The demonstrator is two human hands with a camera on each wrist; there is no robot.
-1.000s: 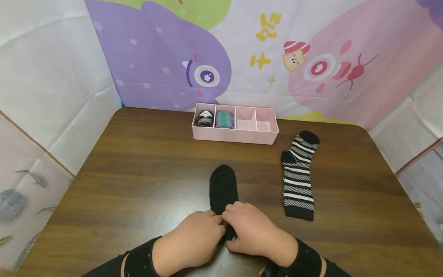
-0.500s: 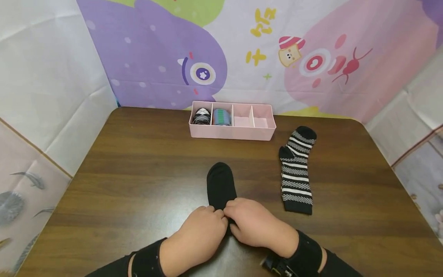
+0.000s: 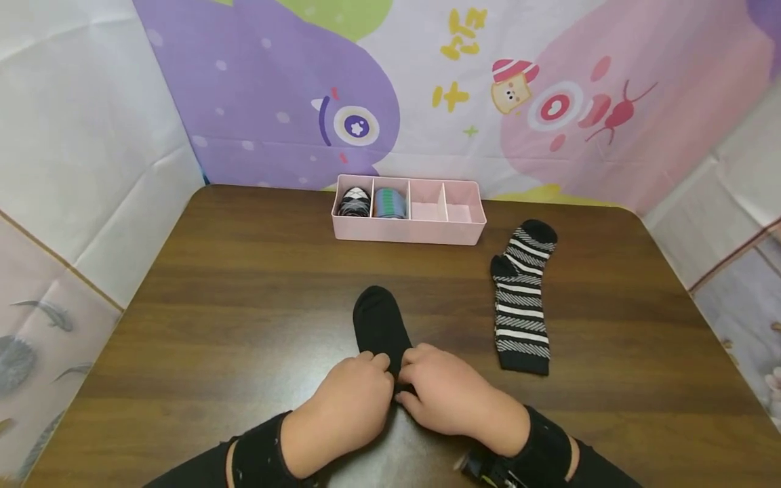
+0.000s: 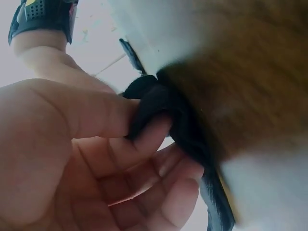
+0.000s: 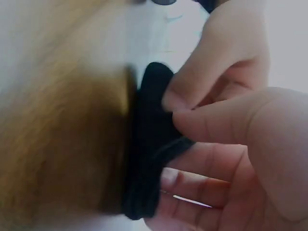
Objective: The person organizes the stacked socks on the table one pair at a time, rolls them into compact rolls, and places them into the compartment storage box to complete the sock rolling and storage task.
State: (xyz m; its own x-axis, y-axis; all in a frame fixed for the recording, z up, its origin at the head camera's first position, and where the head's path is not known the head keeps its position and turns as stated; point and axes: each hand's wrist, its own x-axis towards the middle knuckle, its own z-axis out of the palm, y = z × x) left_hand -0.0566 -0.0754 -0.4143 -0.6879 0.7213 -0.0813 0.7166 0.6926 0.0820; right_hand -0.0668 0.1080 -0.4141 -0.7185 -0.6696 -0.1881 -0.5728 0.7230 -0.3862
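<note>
A black sock (image 3: 379, 322) lies on the table in front of me, its rounded toe pointing away and slightly left. My left hand (image 3: 348, 403) pinches the near part of it; in the left wrist view a fold of black fabric (image 4: 161, 103) sits between thumb and forefinger. From the other side my right hand (image 3: 448, 392) grips the same part, its thumb on the fabric and fingers behind it in the right wrist view. The sock's near end is hidden under both hands in the head view. To the right lies a black-and-white striped sock (image 3: 521, 305), flat, toe away.
A pink box (image 3: 409, 232) with dividers stands at the table's back edge. Its leftmost compartment holds a rolled argyle sock (image 3: 355, 202); beside it sits a rolled blue-green sock (image 3: 390, 203). A printed cloth (image 3: 262, 102) hangs behind the wooden table (image 3: 244, 298).
The black sock's toe has swung a little left. Both hands stay on its near part, with a slight gap opening between their fingers. The camera view has shifted slightly.
</note>
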